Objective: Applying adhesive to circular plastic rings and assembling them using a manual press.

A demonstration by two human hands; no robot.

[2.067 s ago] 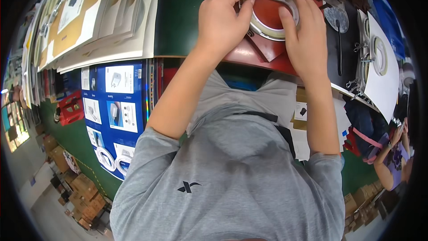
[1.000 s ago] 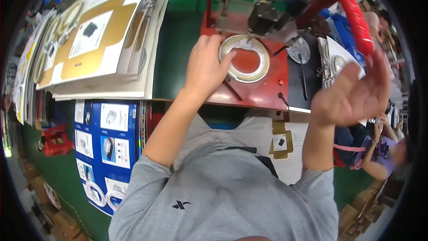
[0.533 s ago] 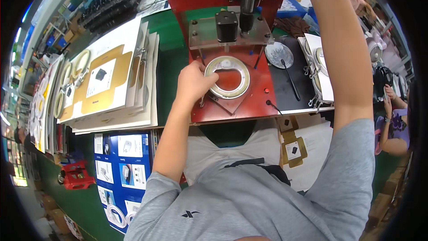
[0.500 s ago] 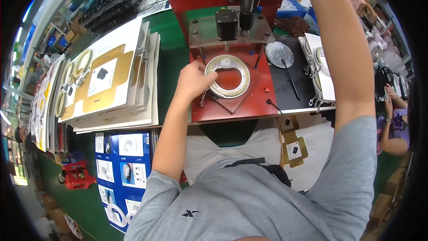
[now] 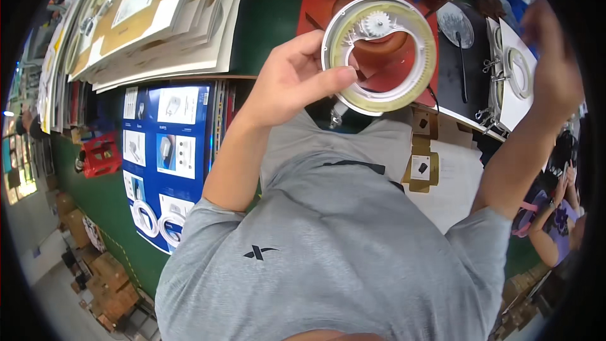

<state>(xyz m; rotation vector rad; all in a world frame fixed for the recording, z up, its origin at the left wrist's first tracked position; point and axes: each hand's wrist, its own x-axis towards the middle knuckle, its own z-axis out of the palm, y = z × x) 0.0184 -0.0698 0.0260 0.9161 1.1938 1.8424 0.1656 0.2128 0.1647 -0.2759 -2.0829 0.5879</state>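
My left hand [image 5: 293, 79] grips a white plastic ring housing [image 5: 386, 101] by its left side, thumb on top, and holds it up over the red press base [image 5: 315, 1]. Yellowish grease coats the ring's channel. A small white gear [image 5: 379, 23] sits at the far part of the ring, beside the open middle. Just below the ring hangs a metal clip [image 5: 338, 113]; I cannot tell whether it is attached. Off to the right, my raised right hand [image 5: 554, 66] is smeared by motion near a clipped stack of white boards [image 5: 521, 57], its fingers unclear.
A clear dish [image 5: 456, 22] with a dark-handled stick [image 5: 464, 72] lies on the black mat right of the press. Thick stacked printed boards [image 5: 158, 31] fill the left of the bench. A blue printed sheet [image 5: 165, 145] hangs below, near a red stool [image 5: 101, 155]. Another person [image 5: 555, 221] sits at the right.
The ring has been lifted off the press base toward me in my left hand. My right arm has come down from its high reach at the press's right side. The view has tilted lower.
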